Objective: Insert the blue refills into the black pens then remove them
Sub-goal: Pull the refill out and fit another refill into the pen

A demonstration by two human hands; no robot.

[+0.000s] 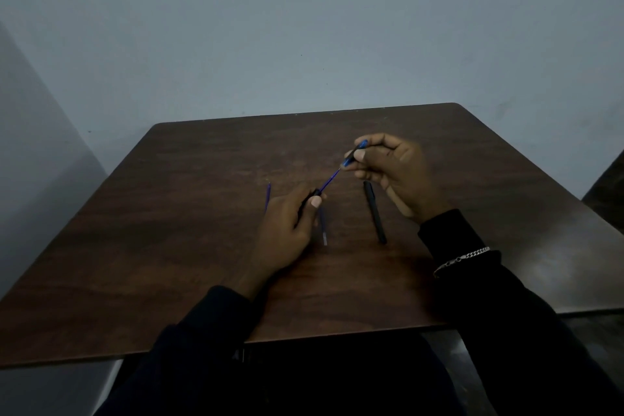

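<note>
Dark brown desk point(202, 213), dim light. Far L: loose blue refill point(267, 196) flat on desk, long axis approx near-far, tip pointing away from person, near end hidden behind left hand point(287, 226). That hand is curled round black pen barrel point(312, 195), thumb on top; barrel mouth points up-right. Held blue refill point(328, 181) sticks out of barrel, axis diagonal lower-L to upper-R, thin tip aimed at right hand. Below it, 2nd loose refill point(323, 230) on desk, approx near-far, pale end toward person. Short blue-and-black pen piece point(354, 154) on same diagonal, off desk, pinched btwn thumb + fingers of right hand point(398, 176); refill tip meets its lower end, can't tell if inside. Spare black pen point(374, 213) flat on desk under right hand, axis near-far, slight slant. Chain bracelet point(462, 258) on R wrist over dark sleeve.
</note>
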